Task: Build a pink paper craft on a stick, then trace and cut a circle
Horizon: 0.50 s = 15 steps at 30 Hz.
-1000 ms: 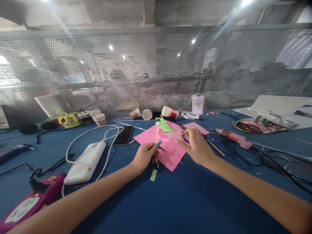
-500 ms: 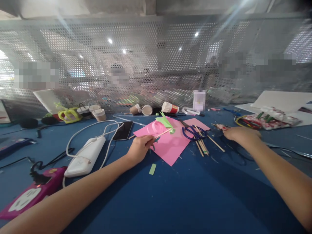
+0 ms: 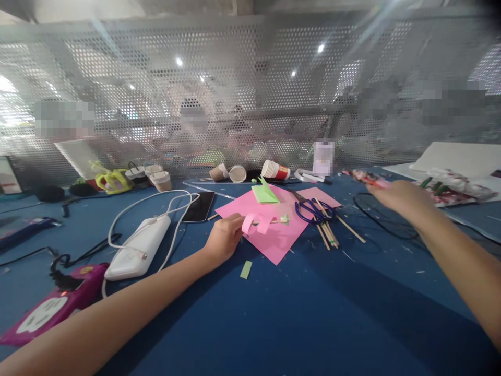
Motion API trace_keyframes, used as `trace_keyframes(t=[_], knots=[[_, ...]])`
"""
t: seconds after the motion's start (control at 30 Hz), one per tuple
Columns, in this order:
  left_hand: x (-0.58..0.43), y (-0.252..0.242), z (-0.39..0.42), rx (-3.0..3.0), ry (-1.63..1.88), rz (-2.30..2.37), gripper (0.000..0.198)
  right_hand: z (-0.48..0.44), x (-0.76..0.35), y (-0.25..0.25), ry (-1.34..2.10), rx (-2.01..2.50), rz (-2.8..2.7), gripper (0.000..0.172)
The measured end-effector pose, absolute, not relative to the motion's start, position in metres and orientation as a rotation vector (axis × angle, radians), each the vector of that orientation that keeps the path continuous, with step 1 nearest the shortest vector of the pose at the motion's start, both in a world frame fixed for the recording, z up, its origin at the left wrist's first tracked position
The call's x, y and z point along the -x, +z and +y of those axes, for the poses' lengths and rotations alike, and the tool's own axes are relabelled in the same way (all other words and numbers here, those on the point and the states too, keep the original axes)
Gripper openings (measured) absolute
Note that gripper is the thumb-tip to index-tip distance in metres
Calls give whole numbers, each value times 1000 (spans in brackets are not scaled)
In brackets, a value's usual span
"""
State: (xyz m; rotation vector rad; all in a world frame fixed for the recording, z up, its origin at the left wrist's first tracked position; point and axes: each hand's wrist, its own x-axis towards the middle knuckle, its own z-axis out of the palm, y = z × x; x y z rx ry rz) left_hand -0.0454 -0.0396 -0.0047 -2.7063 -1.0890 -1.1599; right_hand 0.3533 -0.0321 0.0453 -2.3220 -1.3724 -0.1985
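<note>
My left hand (image 3: 225, 237) is closed on a thin wooden stick (image 3: 276, 223), which points right over pink paper (image 3: 276, 248). Small green paper pieces sit at the stick's tip, and a curled pink paper strip (image 3: 267, 225) hangs by the fingers. Out to the right, my right hand (image 3: 399, 198) is closed around a red-and-white patterned glue gun (image 3: 362, 176), partly hidden by the fingers. Folded light green paper (image 3: 266, 194) lies on the pink sheet. Blue-handled scissors (image 3: 313, 211) rest across a bundle of wooden sticks (image 3: 327, 232).
A white power bank (image 3: 139, 250) with a looped cable, a phone (image 3: 199, 207) and a magenta device (image 3: 58, 305) lie left. Paper cups (image 3: 275, 170) line the back by a perforated metal screen (image 3: 254, 104). A patterned bag (image 3: 454, 188) and a black cord (image 3: 385, 224) are right.
My right hand has lifted and moved slightly right with the glue gun. The stick in my left hand has turned, its tip now lower and further right, with the pink strip close to the fingers.
</note>
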Motion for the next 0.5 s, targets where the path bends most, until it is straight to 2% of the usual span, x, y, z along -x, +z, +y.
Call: trace_keyframes(t=[0.1, 0.17, 0.33, 0.5], knots=[[47, -6, -39, 2708, -1170, -1101, 22, -45, -324, 60, -108, 2190, -1244, 50], [47, -7, -38, 2708, -1180, -1092, 21, -47, -310, 61, -178, 1918, -1211, 40], [47, -8, -37, 2651, -1138, -1096, 19, -50, -282, 48, -535, 1238, -1409, 35], [44, -8, -38, 2614, -1174, -1068, 16, -70, -252, 45, -918, 839, -1575, 36]])
